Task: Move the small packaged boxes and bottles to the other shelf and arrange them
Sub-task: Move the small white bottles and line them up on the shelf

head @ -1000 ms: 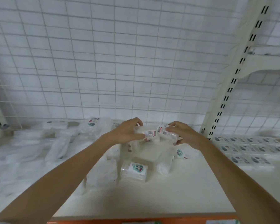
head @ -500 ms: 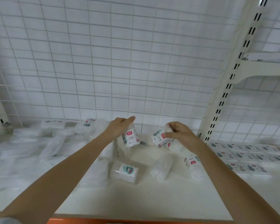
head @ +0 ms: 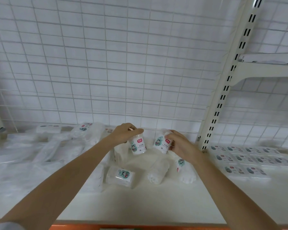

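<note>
Both bottles [head: 138,146] turned upright, hands [head: 125,133] gripping tops

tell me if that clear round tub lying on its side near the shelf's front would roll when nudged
Probably: the clear round plastic tub with a cartoon label lies on its curved side on the smooth cream shelf. It likely feels stiff and light, like those both hands lift from the top.

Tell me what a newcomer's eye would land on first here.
Two hands meet mid-shelf: the left hand grips the left bottle from above, and the right hand holds the right bottle tilted. To the right, past the slotted post, flat boxes lie in neat rows.
</note>
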The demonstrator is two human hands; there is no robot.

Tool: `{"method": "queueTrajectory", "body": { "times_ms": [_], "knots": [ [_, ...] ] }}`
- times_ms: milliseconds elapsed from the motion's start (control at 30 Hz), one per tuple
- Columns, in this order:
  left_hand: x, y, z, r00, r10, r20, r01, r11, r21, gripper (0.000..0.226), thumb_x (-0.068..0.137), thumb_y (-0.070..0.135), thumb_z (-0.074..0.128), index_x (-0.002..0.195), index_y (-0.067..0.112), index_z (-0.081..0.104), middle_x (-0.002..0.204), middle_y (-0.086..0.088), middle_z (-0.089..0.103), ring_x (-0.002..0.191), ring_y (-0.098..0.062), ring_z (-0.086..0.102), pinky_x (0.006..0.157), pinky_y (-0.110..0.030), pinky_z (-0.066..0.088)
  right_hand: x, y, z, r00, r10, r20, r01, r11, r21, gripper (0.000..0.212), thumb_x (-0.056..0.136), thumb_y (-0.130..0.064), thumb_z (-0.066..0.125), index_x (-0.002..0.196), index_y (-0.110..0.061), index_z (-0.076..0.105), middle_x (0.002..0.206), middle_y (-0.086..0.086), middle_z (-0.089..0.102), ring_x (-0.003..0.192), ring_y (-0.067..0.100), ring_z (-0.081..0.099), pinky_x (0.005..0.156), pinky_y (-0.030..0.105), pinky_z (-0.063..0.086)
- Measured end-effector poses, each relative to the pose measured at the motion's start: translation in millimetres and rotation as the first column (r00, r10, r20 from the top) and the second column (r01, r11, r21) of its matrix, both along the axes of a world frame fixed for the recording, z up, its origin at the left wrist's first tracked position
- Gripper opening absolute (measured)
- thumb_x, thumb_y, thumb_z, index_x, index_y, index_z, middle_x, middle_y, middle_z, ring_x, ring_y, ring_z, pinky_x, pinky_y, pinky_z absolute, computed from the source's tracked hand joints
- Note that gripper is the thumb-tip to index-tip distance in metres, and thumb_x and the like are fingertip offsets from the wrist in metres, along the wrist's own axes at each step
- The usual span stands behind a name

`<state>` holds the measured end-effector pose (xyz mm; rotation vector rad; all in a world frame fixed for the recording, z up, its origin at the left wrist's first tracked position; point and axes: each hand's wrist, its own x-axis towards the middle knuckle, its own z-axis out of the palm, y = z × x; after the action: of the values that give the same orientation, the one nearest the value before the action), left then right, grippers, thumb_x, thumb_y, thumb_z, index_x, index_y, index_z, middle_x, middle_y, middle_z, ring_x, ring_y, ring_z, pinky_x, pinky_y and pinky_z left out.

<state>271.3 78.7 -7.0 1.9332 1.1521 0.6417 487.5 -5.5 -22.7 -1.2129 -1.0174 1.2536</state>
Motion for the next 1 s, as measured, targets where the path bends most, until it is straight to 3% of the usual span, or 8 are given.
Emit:
{"method": "queueTrajectory", "body": {
  "times_ms": [200, 367, 467, 533, 600, 700, 833, 1000],
  "knots": [
    [-10.5, 2.6, 8.8, 0.998, -0.01, 0.069, 0.01, 1.0, -0.013, 0.056, 0.076, 0.06, 0.061, 0.05, 0.019, 0.033, 0.052, 0.003, 0.043, 0.048, -0.012, 0.037, 0.052, -0.023, 0.028, -3.7, -3.8, 0.2, 0.995, -0.008, -0.1, 0.014, 0.998, 0.054, 0.045, 0.065, -0.016, 0.065, 0.11, -0.012, 0.06, 0.101, 0.008, 0.062, 0.097, 0.025, 0.058, 0.084, 0.035, 0.045],
    [-5.1, 3.8, 13.4, 0.982, -0.064, 0.178, 0.077, 0.995, -0.069, 0.053, 0.073, 0.058, 0.064, 0.059, 0.015, 0.035, 0.05, 0.009, 0.05, 0.063, -0.017, 0.052, 0.067, -0.026, 0.04, -4.3, -22.8, -3.4, 0.959, -0.044, -0.279, 0.069, 0.995, 0.078, 0.068, 0.044, -0.028, 0.087, 0.105, -0.009, 0.063, 0.102, 0.013, 0.063, 0.099, 0.028, 0.06, 0.092, 0.04, 0.047],
    [6.4, -1.0, 12.1, 0.948, -0.149, 0.281, 0.19, 0.974, -0.125, 0.04, 0.08, 0.043, 0.064, 0.063, 0.014, 0.043, 0.064, 0.002, 0.058, 0.075, -0.021, 0.058, 0.076, -0.029, 0.046, -6.4, -46.9, -2.9, 0.936, -0.111, -0.334, 0.15, 0.985, 0.091, 0.036, 0.051, -0.026, 0.082, 0.083, -0.013, 0.074, 0.096, 0.01, 0.068, 0.092, 0.024, 0.065, 0.09, 0.035, 0.049],
    [18.7, -6.3, 11.5, 0.93, -0.188, 0.315, 0.239, 0.962, -0.129, 0.032, 0.079, 0.043, 0.065, 0.075, 0.013, 0.054, 0.079, -0.003, 0.064, 0.082, -0.024, 0.061, 0.077, -0.031, 0.046, -2.2, -64.6, -2.1, 0.9, -0.227, -0.372, 0.284, 0.953, 0.105, 0.006, 0.066, -0.017, 0.072, 0.068, -0.012, 0.074, 0.078, 0.005, 0.071, 0.072, 0.015, 0.069, 0.068, 0.023, 0.056],
    [35.3, -16.3, 12.3, 0.918, -0.196, 0.345, 0.255, 0.958, -0.134, 0.042, 0.069, 0.053, 0.071, 0.083, 0.016, 0.057, 0.092, -0.006, 0.068, 0.088, -0.025, 0.065, 0.082, -0.035, 0.048, 7.2, -86.0, -1.5, 0.87, -0.349, -0.347, 0.403, 0.91, 0.096, 0.015, 0.086, -0.008, 0.055, 0.077, -0.008, 0.067, 0.072, 0.004, 0.067, 0.063, 0.013, 0.068, 0.058, 0.019, 0.053],
    [62.8, -42.6, 15.3, 0.887, -0.239, 0.396, 0.318, 0.937, -0.147, 0.057, 0.051, 0.063, 0.074, 0.084, 0.019, 0.058, 0.099, -0.007, 0.07, 0.092, -0.024, 0.067, 0.091, -0.042, 0.05, 22.4, -125.9, -2.7, 0.832, -0.458, -0.313, 0.512, 0.851, 0.115, 0.01, 0.081, -0.011, 0.06, 0.09, -0.007, 0.061, 0.078, 0.007, 0.069, 0.071, 0.019, 0.068, 0.063, 0.024, 0.054],
    [106.8, -92.6, 17.3, 0.815, -0.365, 0.451, 0.479, 0.862, -0.168, 0.041, 0.07, 0.044, 0.074, 0.091, 0.01, 0.066, 0.097, -0.011, 0.071, 0.093, -0.03, 0.067, 0.09, -0.047, 0.051, 42.3, -188.3, -1.3, 0.777, -0.574, -0.258, 0.62, 0.77, 0.152, 0.007, 0.088, -0.005, 0.051, 0.084, -0.007, 0.057, 0.062, 0.003, 0.063, 0.051, 0.01, 0.061, 0.045, 0.019, 0.048],
    [173.8, -163.2, 11.7, 0.711, -0.525, 0.467, 0.671, 0.706, -0.228, 0.063, 0.059, 0.048, 0.078, 0.105, 0.009, 0.061, 0.098, -0.009, 0.067, 0.09, -0.028, 0.064, 0.08, -0.039, 0.05, 83.0, -270.1, -11.9, 0.684, -0.71, -0.168, 0.73, 0.667, 0.149, 0.024, 0.076, -0.013, 0.061, 0.1, -0.01, 0.061, 0.084, 0.01, 0.067, 0.076, 0.023, 0.065, 0.061, 0.03, 0.054]
  ]
}}
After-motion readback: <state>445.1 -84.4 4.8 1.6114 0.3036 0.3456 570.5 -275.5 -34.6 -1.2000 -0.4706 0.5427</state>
